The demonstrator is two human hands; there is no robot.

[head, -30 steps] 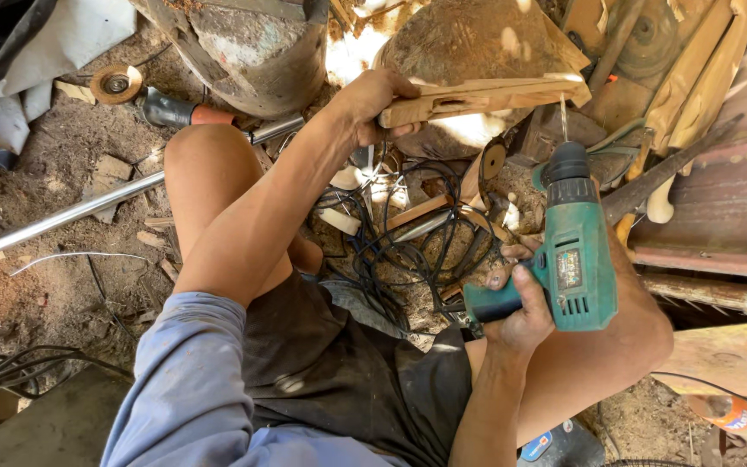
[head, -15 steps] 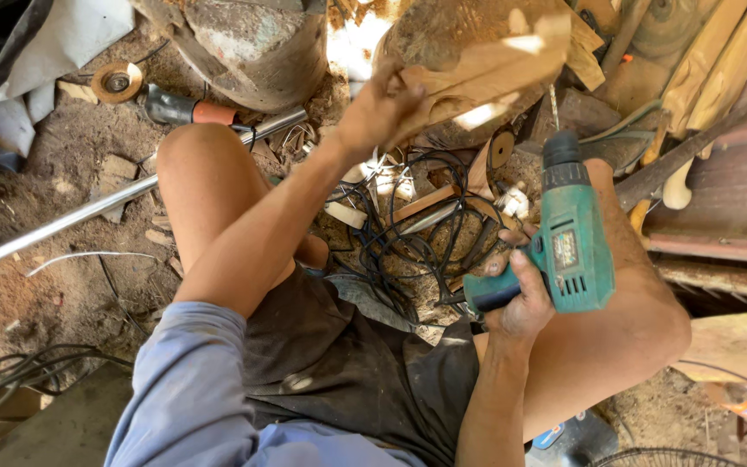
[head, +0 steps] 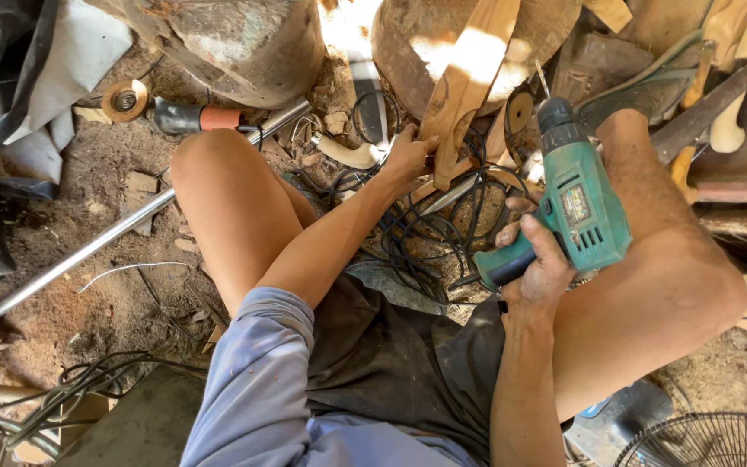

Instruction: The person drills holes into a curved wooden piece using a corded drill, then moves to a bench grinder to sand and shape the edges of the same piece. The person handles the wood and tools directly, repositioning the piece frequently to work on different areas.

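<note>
Our left hand (head: 408,156) now lower than second ago, fingers clamped round bottom end of wooden piece (head: 464,86), standing it upright. Our right hand (head: 539,264) keeps fingers wrapped on green drill (head: 581,207), bit clear beside wood. Piece looks braced, drilling not started.

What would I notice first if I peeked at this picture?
Probably the green power drill, gripped in the right hand right of centre, its bit pointing up. Next, the left hand at top centre, holding a sunlit piece of carved wood against a big log. A tangle of black cables lies on the dirt between the person's bare knees.
</note>
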